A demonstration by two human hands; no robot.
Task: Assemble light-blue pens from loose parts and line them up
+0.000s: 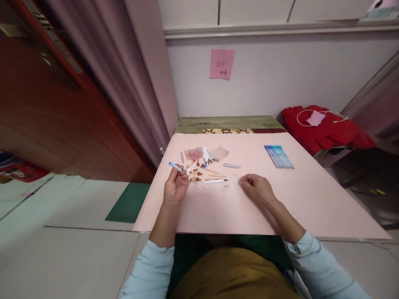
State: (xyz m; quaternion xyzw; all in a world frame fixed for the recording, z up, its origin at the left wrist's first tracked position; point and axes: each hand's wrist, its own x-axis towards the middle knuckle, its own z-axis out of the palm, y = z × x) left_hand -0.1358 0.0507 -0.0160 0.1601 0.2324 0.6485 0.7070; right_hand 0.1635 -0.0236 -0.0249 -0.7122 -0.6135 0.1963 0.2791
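My left hand [175, 186] is closed around a blue pen barrel [175, 167], held a little above the pink table sheet [299, 199]. My right hand [256, 186] rests on the sheet with its fingers curled, pinching at something too small to make out. Between the hands lie loose pen parts [215, 174]: thin refills, a white barrel, small brown caps. Behind them is a fanned heap of pink, white and clear pen pieces [204, 154]. A neat row of finished blue pens [279, 156] lies at the far right.
The small table stands against a wall with a pink sticky note [222, 63]. A red cloth bundle [324, 126] sits to the right. A curtain [134, 74] and a wooden door [46, 104] are on the left.
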